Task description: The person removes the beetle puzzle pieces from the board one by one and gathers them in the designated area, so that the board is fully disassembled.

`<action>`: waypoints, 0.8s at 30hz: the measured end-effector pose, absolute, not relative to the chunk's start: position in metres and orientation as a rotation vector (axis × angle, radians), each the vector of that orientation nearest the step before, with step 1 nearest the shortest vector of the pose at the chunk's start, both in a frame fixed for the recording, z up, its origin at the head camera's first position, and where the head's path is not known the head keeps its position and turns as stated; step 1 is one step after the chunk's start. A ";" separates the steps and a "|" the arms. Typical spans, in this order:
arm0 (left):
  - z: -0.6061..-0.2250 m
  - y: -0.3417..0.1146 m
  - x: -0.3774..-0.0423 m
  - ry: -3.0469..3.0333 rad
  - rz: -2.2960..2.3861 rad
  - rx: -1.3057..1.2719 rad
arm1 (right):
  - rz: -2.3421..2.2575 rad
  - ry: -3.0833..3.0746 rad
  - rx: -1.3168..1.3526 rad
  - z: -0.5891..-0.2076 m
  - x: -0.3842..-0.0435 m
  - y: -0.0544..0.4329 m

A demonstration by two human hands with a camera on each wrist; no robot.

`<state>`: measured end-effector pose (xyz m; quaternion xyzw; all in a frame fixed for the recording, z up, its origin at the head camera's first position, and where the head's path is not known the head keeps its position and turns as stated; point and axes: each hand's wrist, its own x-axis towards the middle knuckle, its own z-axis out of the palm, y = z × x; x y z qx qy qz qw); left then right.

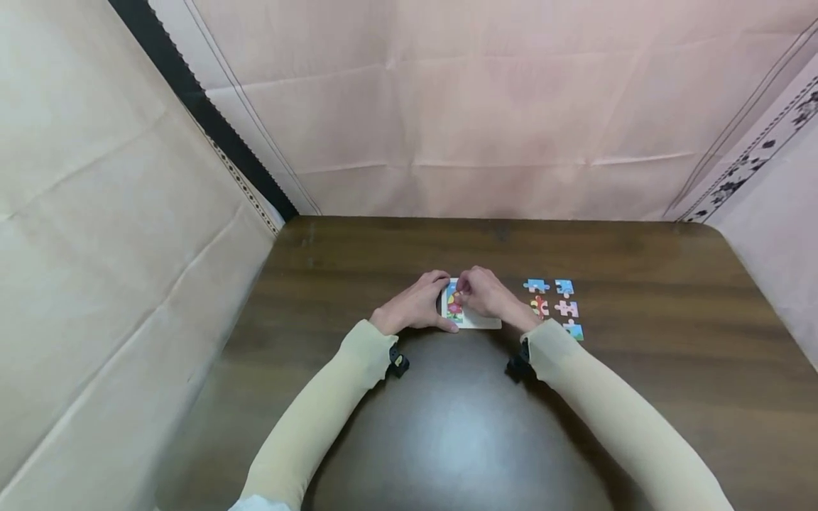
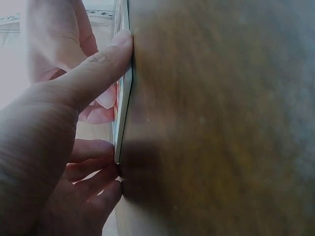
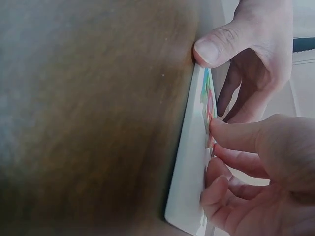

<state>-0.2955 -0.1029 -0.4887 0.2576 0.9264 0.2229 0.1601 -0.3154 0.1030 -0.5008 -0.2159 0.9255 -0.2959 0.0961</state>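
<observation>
A thin white puzzle board (image 1: 481,323) lies on the table, its left part filled with a colourful picture (image 1: 452,310). My left hand (image 1: 418,304) holds the board's left end, thumb (image 3: 209,50) on the near edge and fingers toward the far edge. Over the middle of the board, the thumb and forefinger of my right hand (image 1: 486,292) pinch a small reddish puzzle piece (image 3: 212,141), pressed right at the picture's edge. The fingertips cover most of that piece. My other right fingers are curled above the white part of the board.
To the right of the board several loose pieces lie in two columns, among them a blue piece (image 1: 536,285), a red piece (image 1: 540,306) and a pink piece (image 1: 566,308). The brown wooden table (image 1: 383,248) meets a pale cloth (image 1: 486,142) at the back.
</observation>
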 end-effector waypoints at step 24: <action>-0.493 -0.104 -0.289 2.685 0.647 0.790 | -0.857 2.736 -0.579 -0.558 -0.342 0.109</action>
